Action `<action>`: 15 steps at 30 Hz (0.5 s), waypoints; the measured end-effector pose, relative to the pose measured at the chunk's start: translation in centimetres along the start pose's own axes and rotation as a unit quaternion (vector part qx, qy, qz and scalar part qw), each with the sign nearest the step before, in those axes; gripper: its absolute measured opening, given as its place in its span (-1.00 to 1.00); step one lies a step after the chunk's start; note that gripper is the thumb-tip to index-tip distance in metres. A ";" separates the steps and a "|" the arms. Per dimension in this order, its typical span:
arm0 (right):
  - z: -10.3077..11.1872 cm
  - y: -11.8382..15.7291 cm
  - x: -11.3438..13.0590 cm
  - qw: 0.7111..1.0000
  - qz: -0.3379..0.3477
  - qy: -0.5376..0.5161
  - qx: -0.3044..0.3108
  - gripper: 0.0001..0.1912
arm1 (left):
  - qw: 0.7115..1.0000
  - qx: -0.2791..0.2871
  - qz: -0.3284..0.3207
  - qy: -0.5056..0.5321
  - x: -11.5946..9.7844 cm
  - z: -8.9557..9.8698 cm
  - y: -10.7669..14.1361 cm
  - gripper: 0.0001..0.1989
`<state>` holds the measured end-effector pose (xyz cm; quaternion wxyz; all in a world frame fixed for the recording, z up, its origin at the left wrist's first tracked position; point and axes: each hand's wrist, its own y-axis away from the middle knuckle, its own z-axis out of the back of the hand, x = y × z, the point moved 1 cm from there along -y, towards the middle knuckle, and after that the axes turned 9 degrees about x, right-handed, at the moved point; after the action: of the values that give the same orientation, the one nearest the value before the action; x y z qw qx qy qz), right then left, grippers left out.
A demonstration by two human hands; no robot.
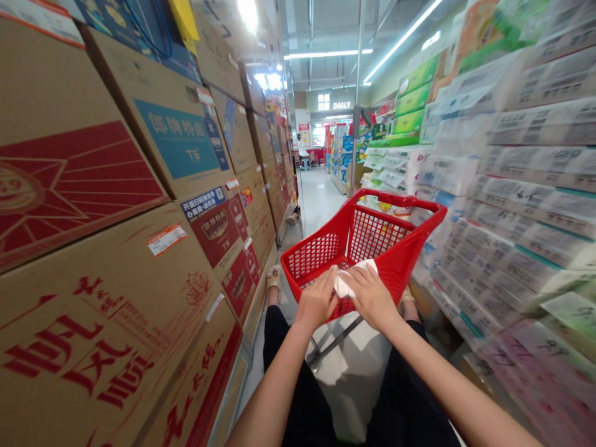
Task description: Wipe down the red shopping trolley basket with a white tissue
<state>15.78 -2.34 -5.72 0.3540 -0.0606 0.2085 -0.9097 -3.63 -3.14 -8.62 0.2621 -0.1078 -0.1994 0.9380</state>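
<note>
I am leaning over a red plastic shopping basket with latticed walls (319,251), bending my arms toward its near rim. It is sitting on a grey metal frame (343,336), with its raised red bar (401,201) standing at the far side. My legs in black trousers (298,379) are straddling it, and a beige clog (274,277) is showing near its left side.

On the left, stacked brown cardboard cartons (172,149) are walling the aisle, leaving a narrow strip of floor beside the basket. On the right, white plastic-wrapped packs (507,205) are rising close to it, giving little side room. Ahead, the pale tiled floor (319,189) is opening between the shelves.

At the near rim, my right hand (372,301) is lying over a crumpled white cloth or tissue (345,284), pressing it with outstretched fingers; part of it is sticking out above my knuckles. How far that hand is closing underneath, I cannot tell. My left hand (317,300) is resting on the rim just beside it, fingers long, close together and only gently bent, open rather than clenched, their tips reaching the white edge.
</note>
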 end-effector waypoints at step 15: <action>-0.6 0.2 0.6 0.999 -0.008 0.029 0.013 -0.29 | 0.993 0.036 0.113 -0.018 -1.4 0.8 -0.7 -0.22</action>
<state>15.30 -2.60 -6.39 0.3413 -0.0316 0.2060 -0.9166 -2.43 -3.61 -7.49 0.1549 -0.1035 -0.1567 0.9699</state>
